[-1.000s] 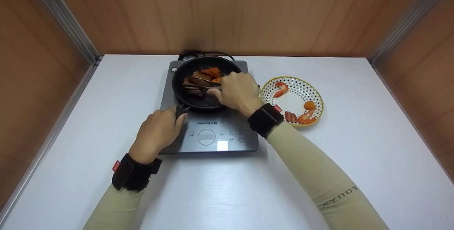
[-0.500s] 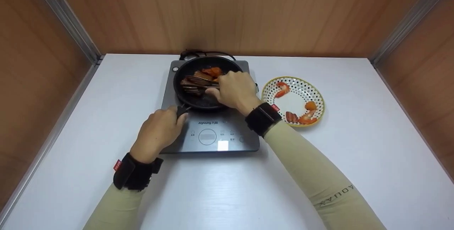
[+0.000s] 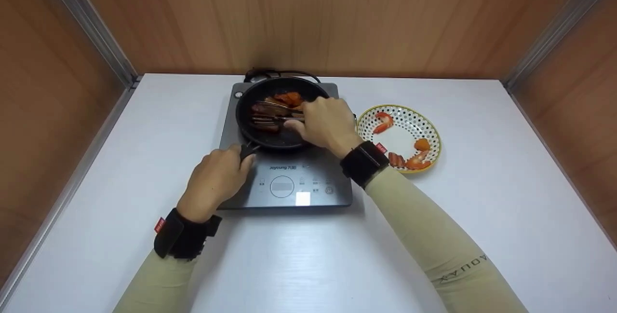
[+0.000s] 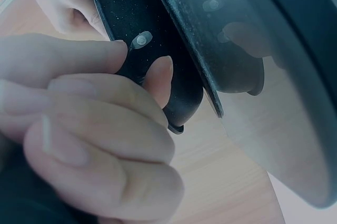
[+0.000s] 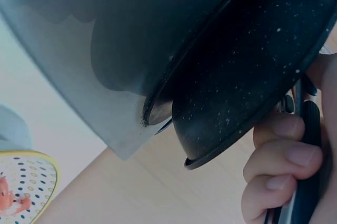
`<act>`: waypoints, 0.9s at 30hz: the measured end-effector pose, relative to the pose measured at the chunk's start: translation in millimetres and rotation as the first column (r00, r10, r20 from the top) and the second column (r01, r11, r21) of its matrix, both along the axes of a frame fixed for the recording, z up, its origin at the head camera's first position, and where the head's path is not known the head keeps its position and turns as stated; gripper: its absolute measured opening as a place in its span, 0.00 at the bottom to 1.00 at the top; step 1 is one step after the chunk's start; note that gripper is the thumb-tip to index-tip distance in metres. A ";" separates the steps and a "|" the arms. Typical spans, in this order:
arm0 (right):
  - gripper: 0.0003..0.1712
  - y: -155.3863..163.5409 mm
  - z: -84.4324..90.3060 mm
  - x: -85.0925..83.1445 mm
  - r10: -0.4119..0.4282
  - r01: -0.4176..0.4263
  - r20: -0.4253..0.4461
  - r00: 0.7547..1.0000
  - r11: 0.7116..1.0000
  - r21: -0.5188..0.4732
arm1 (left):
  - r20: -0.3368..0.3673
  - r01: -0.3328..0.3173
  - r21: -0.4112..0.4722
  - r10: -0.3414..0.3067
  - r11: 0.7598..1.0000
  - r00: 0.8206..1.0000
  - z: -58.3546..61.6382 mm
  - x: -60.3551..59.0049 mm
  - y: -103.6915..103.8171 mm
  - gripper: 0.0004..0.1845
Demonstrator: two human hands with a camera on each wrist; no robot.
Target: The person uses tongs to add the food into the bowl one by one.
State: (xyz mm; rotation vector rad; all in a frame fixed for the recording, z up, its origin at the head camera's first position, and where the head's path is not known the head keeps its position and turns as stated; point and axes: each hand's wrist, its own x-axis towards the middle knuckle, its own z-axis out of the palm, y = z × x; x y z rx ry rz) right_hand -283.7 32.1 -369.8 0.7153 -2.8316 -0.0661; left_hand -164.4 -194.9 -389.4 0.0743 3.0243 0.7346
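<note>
A white table (image 3: 482, 236) fills the lower view, smooth and matte, catching a soft sheen of overhead light near the front. Wood-grain panels (image 3: 299, 19) close it in at the back and on both sides. Grey metal strips (image 3: 87, 23) run down the two rear corners and along the left edge where panel meets tabletop.

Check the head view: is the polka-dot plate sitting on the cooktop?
No, the polka-dot plate rests on the white table, to the right of the cooktop.
</note>
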 end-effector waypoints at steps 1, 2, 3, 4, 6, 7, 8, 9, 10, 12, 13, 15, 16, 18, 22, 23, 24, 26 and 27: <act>0.42 2.5 0.7 0.6 -0.002 0.002 -0.003 1.000 1.000 -0.007 | 0.000 0.000 0.000 0.000 1.000 1.000 0.2 0.1 0.2 0.17; 0.42 5.5 1.6 1.3 -0.006 0.005 -0.005 1.000 1.000 -0.019 | 0.000 0.000 0.000 0.000 1.000 1.000 0.4 0.2 0.3 0.17; 0.42 9.0 2.4 2.1 -0.010 0.009 -0.002 1.000 0.999 -0.031 | 0.003 -0.002 0.001 0.002 1.000 1.000 0.6 0.3 0.4 0.17; 0.42 12.8 3.4 3.0 -0.015 0.015 0.005 1.000 0.999 -0.046 | 0.003 -0.003 0.001 0.003 1.000 1.000 0.7 0.4 0.3 0.17; 0.41 22.2 5.8 4.8 -0.029 0.030 0.014 0.999 0.997 -0.074 | 0.005 -0.004 0.000 0.004 1.000 1.000 0.9 0.6 -0.2 0.17; 0.41 27.8 7.4 6.1 -0.038 0.039 0.021 0.999 0.995 -0.088 | 0.006 -0.005 0.001 0.005 1.000 1.000 0.9 0.6 -0.6 0.17; 0.41 34.0 9.2 7.5 -0.051 0.054 0.032 0.998 0.994 -0.100 | 0.007 -0.005 0.000 0.005 1.000 1.000 1.0 0.6 -1.0 0.17; 0.40 41.0 11.0 8.9 -0.060 0.064 0.040 0.997 0.992 -0.112 | 0.009 -0.005 0.001 0.005 1.000 1.000 1.1 0.6 -1.5 0.17; 0.40 48.7 12.9 10.6 -0.069 0.074 0.043 0.997 0.990 -0.124 | 0.009 -0.005 0.002 0.005 1.000 1.000 1.2 0.6 -1.9 0.17; 0.40 65.3 16.7 14.2 -0.084 0.091 0.053 0.995 0.985 -0.150 | 0.010 -0.005 0.005 0.005 1.000 1.000 1.1 0.7 -2.8 0.17; 0.40 74.2 18.2 16.1 -0.091 0.099 0.055 0.994 0.981 -0.164 | 0.010 -0.006 0.007 0.006 1.000 1.000 1.0 0.8 -3.1 0.17; 0.39 93.3 20.1 19.9 -0.100 0.108 0.049 0.994 0.977 -0.187 | 0.009 -0.004 0.009 0.004 1.000 1.000 0.8 1.1 -3.8 0.17; 0.39 103.0 20.7 21.8 -0.105 0.113 0.046 0.993 0.975 -0.194 | 0.007 -0.003 0.009 0.003 1.000 1.000 0.6 1.2 -4.2 0.17; 0.39 122.7 20.7 24.7 -0.124 0.131 0.045 0.991 0.970 -0.206 | 0.005 -0.001 0.010 0.001 1.000 1.000 0.4 1.4 -4.8 0.17; 0.40 160.9 18.9 28.3 -0.171 0.180 0.063 0.983 0.967 -0.180 | 0.002 -0.001 0.008 0.001 1.000 1.000 0.1 1.2 -5.9 0.17; 0.41 170.0 18.3 28.7 -0.184 0.193 0.070 0.980 0.967 -0.167 | 0.002 -0.001 0.008 0.001 1.000 1.000 0.0 1.1 -5.9 0.17; 0.42 178.8 17.5 29.2 -0.194 0.203 0.074 0.978 0.967 -0.153 | 0.001 -0.001 0.007 0.001 1.000 1.000 -0.1 1.1 -6.0 0.17; 0.45 195.9 15.9 30.3 -0.213 0.223 0.091 0.973 0.967 -0.122 | 0.001 0.001 0.009 -0.001 1.000 1.000 -0.3 0.8 -6.0 0.17; 0.45 204.3 14.8 30.7 -0.219 0.229 0.093 0.971 0.967 -0.112 | 0.001 0.003 0.007 -0.003 1.000 1.000 -0.4 0.9 -5.9 0.17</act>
